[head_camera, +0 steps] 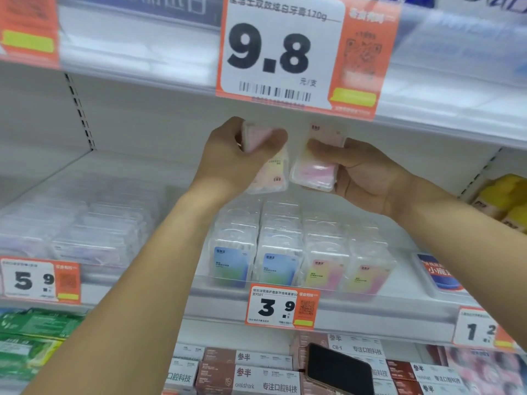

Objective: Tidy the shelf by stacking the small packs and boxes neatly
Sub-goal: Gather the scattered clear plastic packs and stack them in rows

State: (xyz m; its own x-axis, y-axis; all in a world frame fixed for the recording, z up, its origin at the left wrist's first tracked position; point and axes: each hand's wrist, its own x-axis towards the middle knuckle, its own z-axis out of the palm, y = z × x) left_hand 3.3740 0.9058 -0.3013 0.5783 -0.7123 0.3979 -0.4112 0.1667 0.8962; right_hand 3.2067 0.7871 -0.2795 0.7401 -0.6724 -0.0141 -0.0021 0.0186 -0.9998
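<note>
Both my hands are raised above the middle shelf [328, 305], each gripping clear plastic packs with pink-and-yellow labels. My left hand [236, 158] curls round one pink pack [256, 136] at the top, and a second pack [272, 175] hangs below its fingers. My right hand [368, 175] grips another pink pack [316, 163] by its right side, thumb across the front. Below them, rows of the same small packs [299, 252] stand upright on the shelf: blue-green labels on the left, pink-yellow on the right.
A large 9.8 price tag [279, 52] hangs from the upper shelf edge just above my hands. Clear packs [85, 232] lie at the left, a blue box [439, 272] and yellow packs [504, 201] at the right. A black phone [339, 369] lies on boxes on the lower shelf.
</note>
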